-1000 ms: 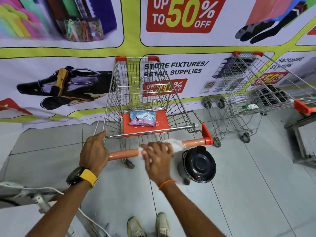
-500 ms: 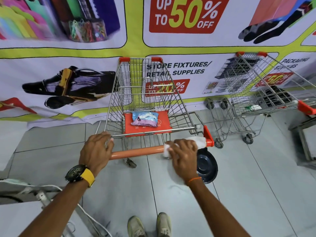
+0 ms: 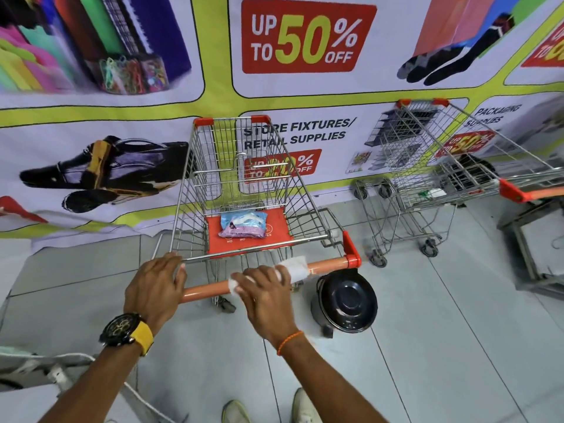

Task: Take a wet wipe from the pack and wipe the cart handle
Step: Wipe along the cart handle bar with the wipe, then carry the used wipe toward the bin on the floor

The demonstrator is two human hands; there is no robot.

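A wire shopping cart (image 3: 244, 178) stands in front of me with an orange handle (image 3: 207, 290) running across. My left hand (image 3: 155, 285) grips the handle's left end. My right hand (image 3: 265, 293) presses a white wet wipe (image 3: 294, 265) wrapped around the middle of the handle; the wipe sticks out on both sides of the hand. The wet wipe pack (image 3: 242, 224), blue and purple, lies on the cart's red child-seat flap (image 3: 277, 236).
A black round lidded pot (image 3: 346, 302) sits on the tiled floor under the handle's right end. A second cart (image 3: 442, 166) stands to the right against the banner wall. A metal frame (image 3: 537, 239) is at far right; cables (image 3: 76, 358) lie at lower left.
My right hand has slid the wipe back leftward along the handle from near its right end toward the middle. My left hand has kept its grip.
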